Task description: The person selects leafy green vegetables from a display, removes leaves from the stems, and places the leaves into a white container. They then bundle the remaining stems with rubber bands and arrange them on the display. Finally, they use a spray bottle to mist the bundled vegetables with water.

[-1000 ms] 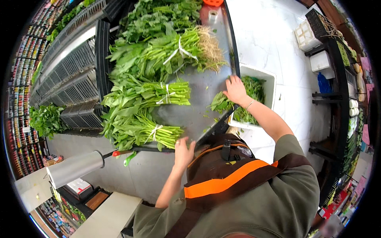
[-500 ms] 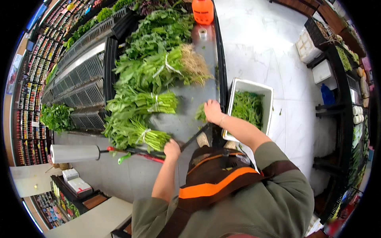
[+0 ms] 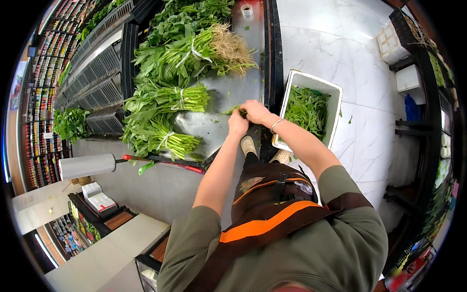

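At the right side of the metal counter point(image 3: 221, 117), my two hands have come together over a few loose leafy greens point(image 3: 234, 110). My right hand point(image 3: 256, 112) is closed on these greens, with some leaves poking out to the left. Fingers curled, my left hand point(image 3: 238, 122) meets them from below and grips at the same leaves; its fingertips are partly hidden. Left of the hands lie two tied bunches of leafy greens, the lower one point(image 3: 177, 144) nearest the front edge and the other point(image 3: 189, 99) just beyond. A larger tied bunch with roots point(image 3: 228, 51) lies farther back.
A white foam box point(image 3: 335, 104) of loose greens stands right of the counter. A roll of tape point(image 3: 246, 10) sits at the back. Along the front edge are a plastic bag roll point(image 3: 87, 167) and a red-handled tool point(image 3: 136, 158). Black crates point(image 3: 104, 63) flank the left.
My left hand has left the stems of the lower bunch and moved right and up to my right hand. The right hand has shifted slightly left with the loose greens. The view has shifted.
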Available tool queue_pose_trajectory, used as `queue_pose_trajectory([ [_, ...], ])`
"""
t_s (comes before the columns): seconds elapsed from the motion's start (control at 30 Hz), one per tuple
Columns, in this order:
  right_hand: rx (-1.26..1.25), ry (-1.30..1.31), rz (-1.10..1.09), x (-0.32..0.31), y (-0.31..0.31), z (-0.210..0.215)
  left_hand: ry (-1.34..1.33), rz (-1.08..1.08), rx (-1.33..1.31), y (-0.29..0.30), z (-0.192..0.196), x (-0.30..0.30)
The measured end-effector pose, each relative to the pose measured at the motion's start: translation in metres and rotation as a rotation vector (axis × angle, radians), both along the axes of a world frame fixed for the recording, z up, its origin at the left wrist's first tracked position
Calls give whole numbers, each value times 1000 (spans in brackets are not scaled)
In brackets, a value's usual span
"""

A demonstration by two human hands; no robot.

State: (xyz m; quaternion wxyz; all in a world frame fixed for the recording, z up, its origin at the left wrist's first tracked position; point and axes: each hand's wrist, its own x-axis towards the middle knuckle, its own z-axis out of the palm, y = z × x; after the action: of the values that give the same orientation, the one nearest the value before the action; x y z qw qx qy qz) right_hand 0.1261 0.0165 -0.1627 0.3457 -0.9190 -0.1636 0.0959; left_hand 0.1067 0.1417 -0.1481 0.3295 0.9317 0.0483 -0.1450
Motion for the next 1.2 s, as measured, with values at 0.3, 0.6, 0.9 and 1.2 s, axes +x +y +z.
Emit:
queue_pose_trajectory([
  [0.3, 74, 205, -381, -60, -175, 32, -16, -245, -416, -101, 19, -35],
  [0.6, 104, 654, -1008, -208, -299, -126, -464, -225, 292, 35, 10, -14],
  [0.9, 312, 997, -1077, -301, -236, -135, -195, -205, 174, 44, -43, 7],
  [1.2, 405, 1000, -1168, -352, -221, -138, -48, -130, -374, -68, 17, 0],
])
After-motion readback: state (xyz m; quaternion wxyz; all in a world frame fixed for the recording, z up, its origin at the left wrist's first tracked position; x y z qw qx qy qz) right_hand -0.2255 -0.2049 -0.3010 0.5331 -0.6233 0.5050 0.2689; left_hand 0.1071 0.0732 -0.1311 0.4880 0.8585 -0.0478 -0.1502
